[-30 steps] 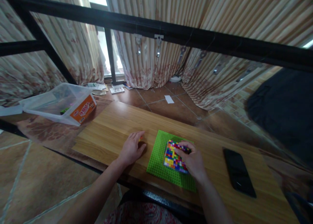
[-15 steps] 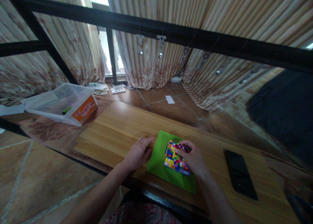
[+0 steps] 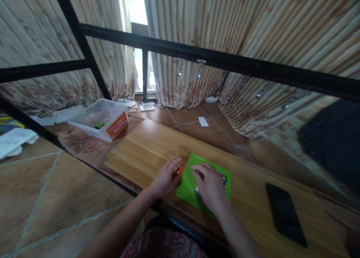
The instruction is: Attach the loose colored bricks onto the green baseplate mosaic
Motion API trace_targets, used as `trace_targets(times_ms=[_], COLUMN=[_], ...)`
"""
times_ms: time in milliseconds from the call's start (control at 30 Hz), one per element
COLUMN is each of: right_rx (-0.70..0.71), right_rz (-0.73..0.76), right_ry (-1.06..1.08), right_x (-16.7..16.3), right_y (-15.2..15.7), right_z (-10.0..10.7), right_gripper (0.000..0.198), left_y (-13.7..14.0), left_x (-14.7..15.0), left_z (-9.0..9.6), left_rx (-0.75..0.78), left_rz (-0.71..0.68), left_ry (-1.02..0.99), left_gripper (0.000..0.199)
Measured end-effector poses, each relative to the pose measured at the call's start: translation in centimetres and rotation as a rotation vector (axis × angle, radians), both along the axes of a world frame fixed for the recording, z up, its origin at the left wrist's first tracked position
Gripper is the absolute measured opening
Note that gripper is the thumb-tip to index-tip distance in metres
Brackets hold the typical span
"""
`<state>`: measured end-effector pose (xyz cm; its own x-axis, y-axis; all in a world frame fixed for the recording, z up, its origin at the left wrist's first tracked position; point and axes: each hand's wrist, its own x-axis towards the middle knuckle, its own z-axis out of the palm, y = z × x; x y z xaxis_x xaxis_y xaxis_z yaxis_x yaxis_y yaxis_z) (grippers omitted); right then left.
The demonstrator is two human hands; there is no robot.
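Note:
A green studded baseplate (image 3: pixel 188 181) lies on the wooden board. On it sits a block of small multicoloured bricks (image 3: pixel 224 178), mostly covered by my right hand (image 3: pixel 209 185). The fingers of that hand are bent and drawn together over the block's left side; what they grip is hidden. Left of the baseplate, my left hand (image 3: pixel 165 178) is curled with its thumb side up. Between its thumb and fingers shows a small cluster of loose toy bricks (image 3: pixel 176 170) in red, yellow and white.
A black phone (image 3: pixel 286 215) lies on the wooden board (image 3: pixel 152 141) to the right. Beyond the left end stands a clear plastic box (image 3: pixel 97 132) with an orange label and some green pieces inside. A black metal rail (image 3: pixel 180 50) crosses in front of the curtains (image 3: pixel 194 21).
My right hand has shifted left across the brick block and now hides most of it. My left hand has turned and curled, and small bricks now show in it. The camera view has swung left.

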<state>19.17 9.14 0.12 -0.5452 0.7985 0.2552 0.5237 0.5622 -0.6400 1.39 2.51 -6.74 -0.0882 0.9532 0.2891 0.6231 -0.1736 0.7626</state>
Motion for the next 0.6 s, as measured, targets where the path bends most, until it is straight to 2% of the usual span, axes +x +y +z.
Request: trace_targets(times_ms=[133,233,433,533,600], right_rx=[0.072,0.094,0.09,0.072,0.039], right_rz=[0.098,0.092,0.075,0.04,-0.004], right_ry=[-0.345,-0.439,-0.418,-0.362,-0.252], right_x=[-3.8,-4.8,-5.2,-5.0,-4.3], right_y=[-0.1,0.4,1.0,0.5,-0.1], right_z=[-1.7,-3.0,-4.2,-3.3,-2.3], right_gripper=[0.023,0.025,0.022,0.022,0.024], left_y=[-0.7,-1.0,-0.8,-0.7,-0.7], left_x=[-0.2,-0.2,0.0,0.0,-0.1], left_z=[-0.2,-0.2,-0.4,-0.5,-0.6], left_rx=[0.041,0.056,0.056,0.068,0.076], left_rz=[0.044,0.054,0.071,0.071,0.072], left_ry=[0.001,0.016,0.07,0.093,0.101], left_gripper=[0.069,0.064,0.052,0.049,0.048])
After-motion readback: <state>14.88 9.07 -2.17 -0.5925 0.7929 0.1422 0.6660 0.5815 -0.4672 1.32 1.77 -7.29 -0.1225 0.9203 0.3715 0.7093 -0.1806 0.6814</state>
